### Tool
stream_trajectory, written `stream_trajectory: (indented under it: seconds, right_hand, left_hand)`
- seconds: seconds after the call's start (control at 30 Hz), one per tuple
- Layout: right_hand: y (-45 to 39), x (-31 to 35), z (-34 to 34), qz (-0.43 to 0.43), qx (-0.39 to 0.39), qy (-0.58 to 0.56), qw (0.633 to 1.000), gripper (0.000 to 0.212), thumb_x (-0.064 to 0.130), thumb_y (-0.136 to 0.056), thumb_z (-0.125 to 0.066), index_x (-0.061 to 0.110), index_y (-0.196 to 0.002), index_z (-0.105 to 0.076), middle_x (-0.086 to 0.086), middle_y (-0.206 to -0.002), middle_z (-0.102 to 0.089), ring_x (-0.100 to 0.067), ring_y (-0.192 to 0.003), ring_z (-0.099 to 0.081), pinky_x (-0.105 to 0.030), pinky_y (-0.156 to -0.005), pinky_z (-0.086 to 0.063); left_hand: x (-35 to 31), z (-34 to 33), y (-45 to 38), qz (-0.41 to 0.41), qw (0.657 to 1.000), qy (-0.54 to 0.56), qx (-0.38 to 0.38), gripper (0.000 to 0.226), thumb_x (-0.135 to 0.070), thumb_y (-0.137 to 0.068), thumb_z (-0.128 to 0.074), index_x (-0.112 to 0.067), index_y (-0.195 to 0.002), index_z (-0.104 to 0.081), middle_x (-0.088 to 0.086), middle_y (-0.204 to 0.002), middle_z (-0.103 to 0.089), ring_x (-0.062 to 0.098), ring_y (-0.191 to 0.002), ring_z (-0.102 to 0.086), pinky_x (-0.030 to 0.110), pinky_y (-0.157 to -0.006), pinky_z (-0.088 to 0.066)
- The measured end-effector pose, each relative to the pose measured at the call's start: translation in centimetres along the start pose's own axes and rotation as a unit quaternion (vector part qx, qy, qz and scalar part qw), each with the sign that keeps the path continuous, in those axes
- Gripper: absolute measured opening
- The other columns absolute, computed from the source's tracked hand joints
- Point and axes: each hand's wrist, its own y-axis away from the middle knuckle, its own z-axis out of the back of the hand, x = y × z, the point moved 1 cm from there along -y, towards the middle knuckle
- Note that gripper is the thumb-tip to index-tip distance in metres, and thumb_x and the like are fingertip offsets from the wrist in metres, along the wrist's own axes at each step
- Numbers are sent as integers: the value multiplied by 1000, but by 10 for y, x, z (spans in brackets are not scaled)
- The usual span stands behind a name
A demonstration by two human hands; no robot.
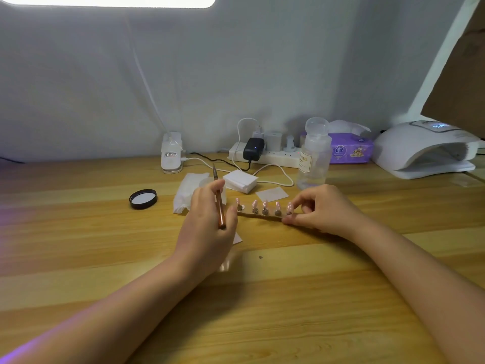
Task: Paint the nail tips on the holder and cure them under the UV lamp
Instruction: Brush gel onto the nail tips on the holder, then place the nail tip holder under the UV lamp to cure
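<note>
One head-worn view, aimed forward and down.
The table (pixel 262 298) is seen from above its near edge, close in, with both forearms entering from the bottom corners. The wall (pixel 236 74) behind is faced across the table and fills the upper half. Wide-angle bending is seen at the frame edges.

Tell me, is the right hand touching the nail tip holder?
Touching. The head view shows the right hand pinching the right end of the nail tip holder, with fingertips on its edge.
</note>
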Motion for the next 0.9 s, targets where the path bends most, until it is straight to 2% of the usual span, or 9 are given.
stream_trajectory:
  seconds: [0.07,0.17,0.27,0.37,0.5,0.6,0.73,0.83,0.9]
  right_hand:
    - [3,2,1,19,7,-23,1000,19,37,-66,-84,30,-71,-67,12,-50,-58,-1,-45,-47,-28,-53,-43]
    - [5,9,2,23,-13,-46,999,18,33,-66,-84,29,-73,-68,9,-56,-64,0,-48,-51,-24,-53,-47]
    - [6,14,7,23,-38,-62,997,22,31,-67,-84,19,-82,-73,4,-62,-67,1,-53,-53,-16,-52,-45]
    - [9,24,18,20,-50,-85,995,24,28,-69,-83,14,-85,-73,2,-65,-68,-1,-56,-56,-16,-54,-46]
    - [16,38,51,18,-81,-94,992,18,28,-67,-84,20,-78,-72,4,-64,-69,0,-55,-58,-14,-52,-46]
    - [25,36,90,-4,-124,-82,989,21,38,-62,-84,23,-70,-72,8,-62,-68,3,-51,-55,-11,-48,-41]
    - [50,14,131,-50,-170,-88,980,36,59,-49,-78,33,-73,-72,6,-64,-69,1,-51,-55,-19,-51,-41]
    - [75,-16,150,-104,-208,-71,970,40,64,-46,-75,38,-76,-70,8,-66,-69,0,-55,-60,-24,-55,-44]
    - [95,-42,159,-152,-233,-49,959,40,66,-48,-75,38,-77,-70,10,-68,-70,-11,-64,-64,-31,-61,-50]
  left_hand:
    - [0,1,0,-5,1000,4,-11,50,-28,-96,-55,-21,-143,-36,-11,-122,-42,2,-102,-53,6,-80,-36]
    - [1,2,-2,-18,999,7,-28,47,-25,-96,-54,-20,-141,-39,-9,-121,-43,-16,-99,-46,-2,-76,-34]
    - [3,3,-3,-35,999,3,-41,45,-20,-96,-52,-17,-139,-40,-3,-125,-45,-11,-94,-44,-1,-79,-34]
    - [3,5,-4,-38,998,17,-55,43,-18,-96,-51,-16,-138,-41,-3,-125,-44,-14,-98,-47,-3,-79,-34]
    - [-7,12,-6,-70,993,42,-86,38,-14,-97,-52,-12,-133,-44,0,-122,-48,-9,-99,-51,3,-79,-39]
    - [-23,20,-11,-84,989,77,-96,40,-28,-92,-47,-16,-130,-47,-3,-118,-52,-2,-98,-54,14,-81,-41]
    - [-44,25,-13,-94,984,141,-56,31,-38,-91,-46,-25,-118,-52,-7,-107,-61,13,-98,-61,22,-80,-47]
    - [-57,11,-6,-108,980,167,-13,30,-50,-90,-42,-33,-112,-53,-13,-100,-62,15,-91,-62,20,-73,-49]
    - [-62,-10,0,-118,980,151,45,23,-50,-93,-41,-40,-111,-50,-15,-102,-60,14,-92,-61,25,-76,-50]
